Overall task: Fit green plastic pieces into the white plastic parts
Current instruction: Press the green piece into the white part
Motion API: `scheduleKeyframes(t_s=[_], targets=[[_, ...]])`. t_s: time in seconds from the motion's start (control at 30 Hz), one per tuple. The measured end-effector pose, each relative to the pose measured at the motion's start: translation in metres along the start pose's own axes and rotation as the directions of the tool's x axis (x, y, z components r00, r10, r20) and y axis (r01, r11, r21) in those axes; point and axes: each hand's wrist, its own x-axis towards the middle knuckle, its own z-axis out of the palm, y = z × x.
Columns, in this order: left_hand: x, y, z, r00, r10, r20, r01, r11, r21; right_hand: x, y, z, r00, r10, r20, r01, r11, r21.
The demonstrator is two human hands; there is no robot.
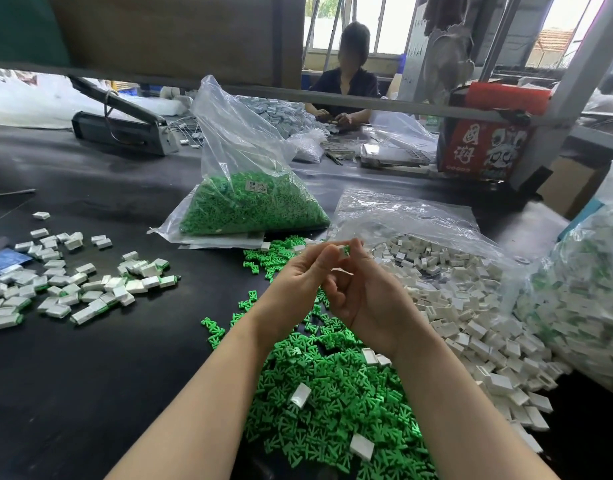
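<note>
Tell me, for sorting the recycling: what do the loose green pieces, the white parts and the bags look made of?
Green pieces: seemingly moulded plastic, semi-gloss with uniform colour. White parts: likely the same, smooth with crisp edges. Bag: thin clear film, wrinkled and glinting.

Table [90, 358]: black, plain.
Loose pieces [332, 393]: bright green.
Loose parts [471, 306]: white.
Fitted parts [73, 292]: white with a green edge.
Left bag [242, 140]: clear, holding green pieces; small white label with dark print.
Right bag [419, 216]: clear, over white parts.
Box [485, 147]: red, with white characters.
Held piece [345, 250]: green and white.
</note>
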Motion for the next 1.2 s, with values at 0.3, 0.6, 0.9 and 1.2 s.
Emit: scheduleKeyframes(t_s=[0.3, 0.6, 0.9, 1.2], targets=[[0.003, 0.001, -0.004, 0.998, 0.044, 0.043, -0.044, 0.999, 0.005, 0.000, 0.004, 0.002, 0.996, -0.089, -0.012, 0.090, 0.991, 0.101], [0.008, 0.007, -0.001, 0.981, 0.121, -0.153, -0.110, 0.991, 0.079, 0.003, 0.006, -0.009, 0.993, -0.088, -0.074, 0.095, 0.990, 0.099], [0.009, 0.014, 0.005, 0.968, -0.007, -0.250, 0.010, 1.000, 0.009, 0.001, 0.005, -0.005, 0.983, -0.163, -0.079, 0.159, 0.986, -0.060], [0.010, 0.014, 0.011, 0.939, -0.087, -0.332, 0.061, 0.994, -0.087, -0.002, 0.006, 0.001, 0.970, -0.220, -0.098, 0.182, 0.936, -0.302]])
